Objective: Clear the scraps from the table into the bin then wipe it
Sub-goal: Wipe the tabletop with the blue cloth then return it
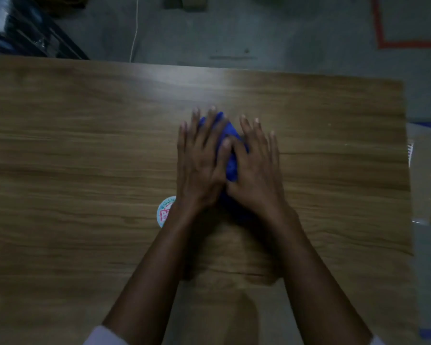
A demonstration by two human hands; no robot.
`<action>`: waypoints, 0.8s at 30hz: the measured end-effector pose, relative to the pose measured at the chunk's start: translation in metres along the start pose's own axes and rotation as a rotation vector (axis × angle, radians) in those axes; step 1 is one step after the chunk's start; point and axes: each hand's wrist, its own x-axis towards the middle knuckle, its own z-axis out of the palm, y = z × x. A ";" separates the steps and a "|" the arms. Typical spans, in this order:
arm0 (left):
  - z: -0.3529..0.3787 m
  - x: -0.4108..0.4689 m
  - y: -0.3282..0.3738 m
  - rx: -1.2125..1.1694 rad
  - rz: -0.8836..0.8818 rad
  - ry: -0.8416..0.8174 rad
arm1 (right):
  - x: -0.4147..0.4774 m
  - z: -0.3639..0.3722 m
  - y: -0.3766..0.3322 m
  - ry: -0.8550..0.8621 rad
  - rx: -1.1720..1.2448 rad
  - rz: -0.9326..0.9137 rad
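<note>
Round sticker (165, 211); white cord (135, 28); red floor tape (408, 44).

Both forearms reach forward, left hand (201, 160) and right hand (255, 168) side by side, fingers straight, pressing flat, thumbs touching.

Open table top (72, 150) on every side; only a round printed disc (165, 212) interrupts it.
</note>
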 end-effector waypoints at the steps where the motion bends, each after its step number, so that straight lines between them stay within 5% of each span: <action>1: 0.005 -0.011 0.003 0.067 0.060 -0.037 | -0.011 -0.002 0.009 0.027 -0.011 0.005; 9: 0.039 0.035 -0.003 0.352 0.084 -0.075 | 0.027 0.024 0.014 0.230 -0.251 0.087; 14: 0.040 0.124 -0.012 0.363 -0.062 -0.168 | 0.111 0.017 0.027 0.554 -0.144 0.091; 21: 0.029 0.046 -0.011 0.307 -0.009 -0.093 | 0.029 0.035 0.012 0.397 -0.074 0.054; 24: 0.019 -0.002 0.003 0.143 0.172 -0.227 | -0.033 0.035 0.014 0.386 -0.054 0.183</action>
